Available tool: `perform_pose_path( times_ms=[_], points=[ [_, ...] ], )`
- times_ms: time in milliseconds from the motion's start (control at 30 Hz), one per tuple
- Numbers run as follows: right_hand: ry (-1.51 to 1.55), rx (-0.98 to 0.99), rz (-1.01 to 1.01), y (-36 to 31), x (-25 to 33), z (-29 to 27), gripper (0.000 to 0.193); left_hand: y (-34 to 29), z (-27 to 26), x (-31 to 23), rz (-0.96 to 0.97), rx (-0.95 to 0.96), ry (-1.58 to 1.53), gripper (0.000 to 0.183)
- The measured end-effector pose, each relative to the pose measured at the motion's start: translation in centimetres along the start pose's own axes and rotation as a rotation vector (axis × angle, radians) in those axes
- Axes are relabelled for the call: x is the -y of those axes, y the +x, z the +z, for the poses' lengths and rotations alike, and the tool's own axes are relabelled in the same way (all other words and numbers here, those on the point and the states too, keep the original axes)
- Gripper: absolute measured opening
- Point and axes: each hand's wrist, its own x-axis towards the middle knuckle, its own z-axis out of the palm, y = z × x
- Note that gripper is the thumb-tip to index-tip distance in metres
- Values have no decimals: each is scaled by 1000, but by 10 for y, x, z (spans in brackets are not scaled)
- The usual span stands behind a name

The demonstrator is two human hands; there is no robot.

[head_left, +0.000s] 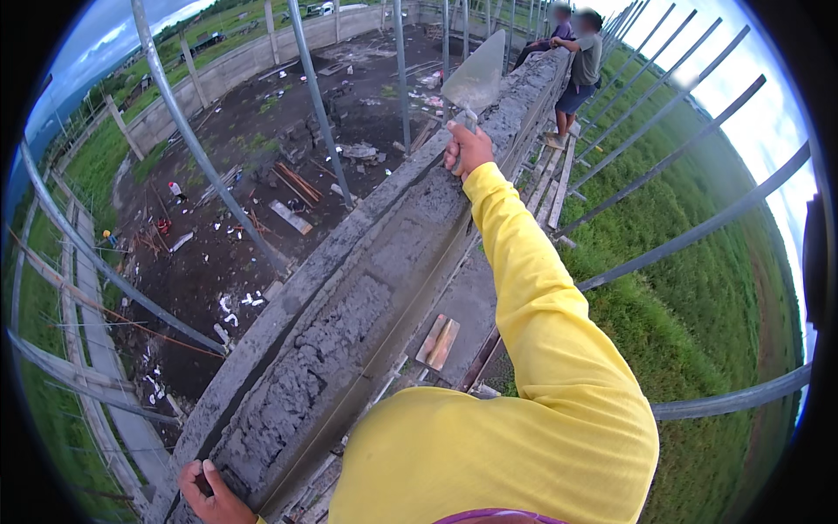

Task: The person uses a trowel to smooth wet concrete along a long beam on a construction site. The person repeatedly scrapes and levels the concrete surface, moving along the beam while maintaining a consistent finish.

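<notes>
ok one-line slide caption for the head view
Right hand gripping a trowel, left hand at the wall's near end.

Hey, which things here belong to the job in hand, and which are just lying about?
Likely part of the job:
pointed trowel, in the right hand
grey mortar
wooden hand float, set down

Apparently just lying about, on the ground:
pale board
reddish-brown sticks
white scraps

Soft daylight; sky (pixel 781 92) glaring white at right; poles (pixel 733 405) bowed near edges.
</notes>
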Motion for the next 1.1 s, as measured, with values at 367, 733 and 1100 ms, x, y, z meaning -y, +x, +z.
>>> perform_pose_path(
  times_ms=[367, 733, 1100],
  points=[
    [-11, -15, -42, 8, -8, -3, 20, 20, -62, 24, 63, -140, 53, 14],
    [-64, -51, -106, 5, -5, 8, 26, 10, -72, 83, -117, 74, 160, 11],
    [-143, -159, -115, 11, -5, 2, 27, 14, -68, 69, -109, 98, 259, 14]
  ],
)
